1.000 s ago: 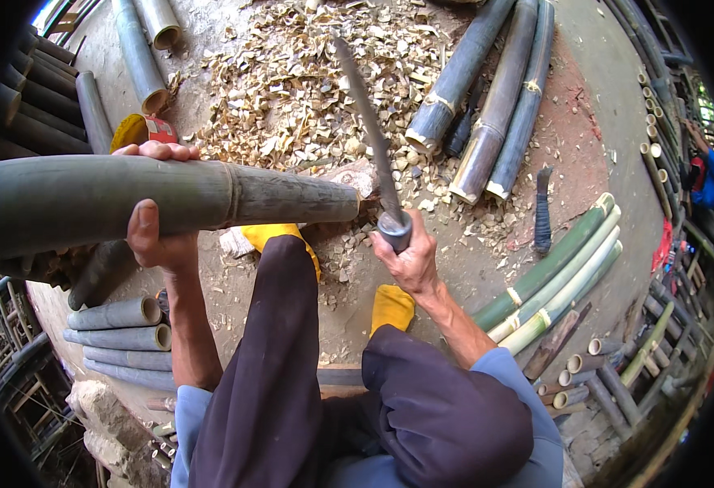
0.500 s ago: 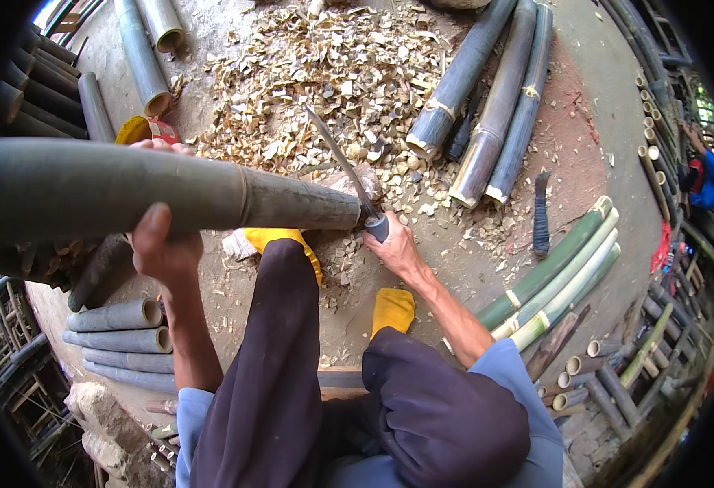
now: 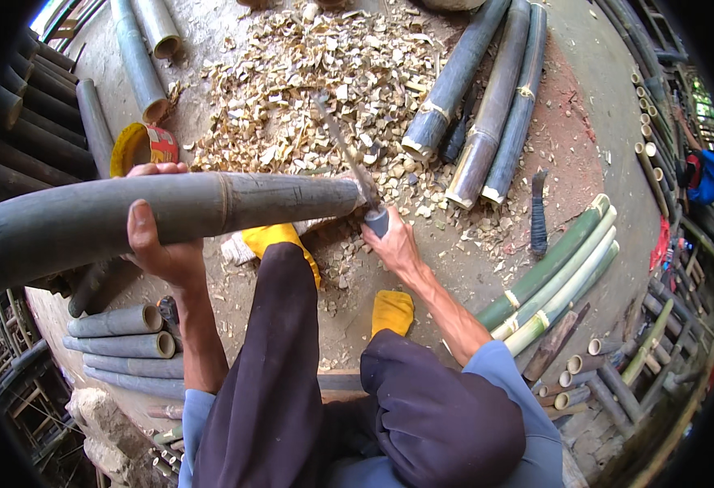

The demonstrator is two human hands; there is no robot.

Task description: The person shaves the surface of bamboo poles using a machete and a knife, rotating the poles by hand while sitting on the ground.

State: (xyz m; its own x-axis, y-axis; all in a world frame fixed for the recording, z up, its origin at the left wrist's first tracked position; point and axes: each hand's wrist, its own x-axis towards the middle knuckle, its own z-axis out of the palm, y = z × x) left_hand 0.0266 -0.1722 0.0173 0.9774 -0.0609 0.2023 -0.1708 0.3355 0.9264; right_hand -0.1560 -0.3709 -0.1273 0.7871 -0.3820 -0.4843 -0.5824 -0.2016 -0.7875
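Note:
A thick dark bamboo pole comes in from the left edge and lies nearly level above my left leg. My left hand is closed around it, with the thumb on the near side and fingertips showing over the far side. My right hand grips the dark grey handle of a machete. Its blade, slightly blurred, slants up and to the left, crossing right at the pole's cut end. Below that end, a pale block lies beside my left foot in a yellow boot.
Wood chips cover the ground ahead. Dark bamboo poles lie ahead right, near a second knife with a wrapped handle. Green bamboo lengths rest at right; cut grey pieces at left. A yellow-and-red container stands beyond my left hand.
The pole's left part has dropped and shifted, and my left hand has moved down slightly with it. The yellow-and-red container shows more fully. The machete stays at the pole's end.

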